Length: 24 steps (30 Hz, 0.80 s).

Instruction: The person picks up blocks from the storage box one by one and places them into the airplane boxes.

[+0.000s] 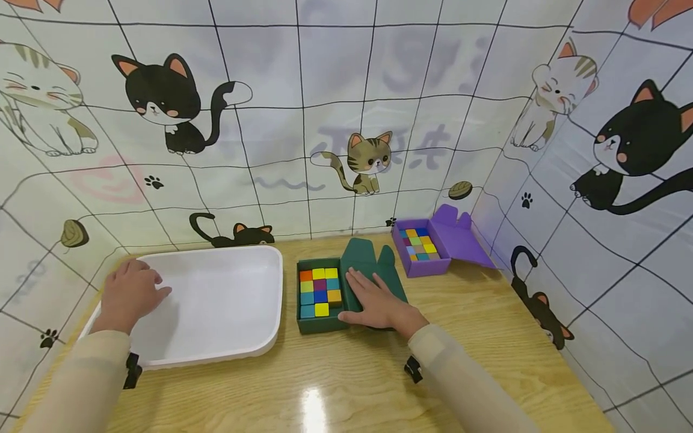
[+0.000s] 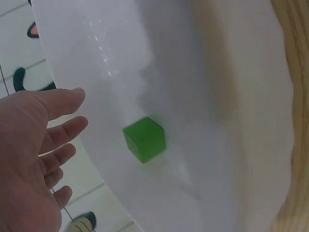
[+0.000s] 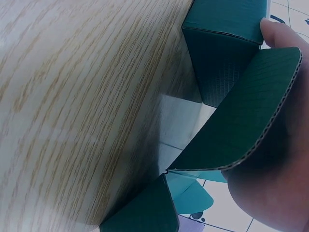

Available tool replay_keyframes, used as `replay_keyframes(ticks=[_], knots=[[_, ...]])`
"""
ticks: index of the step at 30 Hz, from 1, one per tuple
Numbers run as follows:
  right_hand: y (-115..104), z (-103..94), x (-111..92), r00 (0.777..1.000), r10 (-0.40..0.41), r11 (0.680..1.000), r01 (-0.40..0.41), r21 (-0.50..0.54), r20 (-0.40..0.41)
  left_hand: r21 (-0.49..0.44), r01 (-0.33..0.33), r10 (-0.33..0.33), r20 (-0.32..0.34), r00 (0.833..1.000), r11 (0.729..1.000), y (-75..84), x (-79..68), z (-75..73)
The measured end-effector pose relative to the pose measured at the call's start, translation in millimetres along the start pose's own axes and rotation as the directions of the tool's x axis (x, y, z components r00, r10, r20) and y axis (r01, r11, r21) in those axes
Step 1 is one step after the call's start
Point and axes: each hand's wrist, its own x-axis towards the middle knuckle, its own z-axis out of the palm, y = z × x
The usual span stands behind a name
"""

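Over the left side of the white tray (image 1: 216, 307) my left hand (image 1: 129, 293) hovers with its fingers spread and nothing in them. A green cube (image 2: 145, 140) lies in that tray, apart from the fingertips; in the head view the hand hides it. My right hand (image 1: 382, 302) lies flat on the opened lid (image 1: 360, 252) of a green cardboard box (image 1: 323, 325), its thumb at the box's right rim. Inside the box sit several coloured cubes (image 1: 320, 296) in rows. The right wrist view shows a rounded side flap (image 3: 246, 116) of the lid close up.
Farther back on the right stands a purple box (image 1: 428, 269), lid folded open, with several coloured cubes inside. A wooden table (image 1: 368, 385) bears everything. Cloth walls printed with cats (image 1: 370, 162) enclose it at the back and on both sides.
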Motion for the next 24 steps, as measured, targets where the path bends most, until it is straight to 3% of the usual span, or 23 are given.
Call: replay_keyframes(ticks=[5,11,17,24], knots=[[1.1,-0.1,-0.4,1.0,0.009,1.0,-0.009,0.005,0.004,-0.001,0.047,-0.047,0.051,0.998,0.999,-18.9,-0.8,4.2],[1.5,1.0,0.8,1.0,0.013,1.0,-0.013,-0.004,0.013,0.104,0.013,-0.018,0.044,0.999,0.995,-32.6,-5.3,9.4],[1.6,1.1,1.1,1.0,0.01,1.0,-0.01,-0.004,0.011,0.157,-0.005,0.004,0.011,1.0,0.988,-37.2,-9.0,14.0],[2.1,1.5,1.3,1.0,0.01,1.0,-0.01,0.002,0.009,0.16,0.014,-0.022,0.046,0.999,0.987,-35.7,-5.8,15.6]])
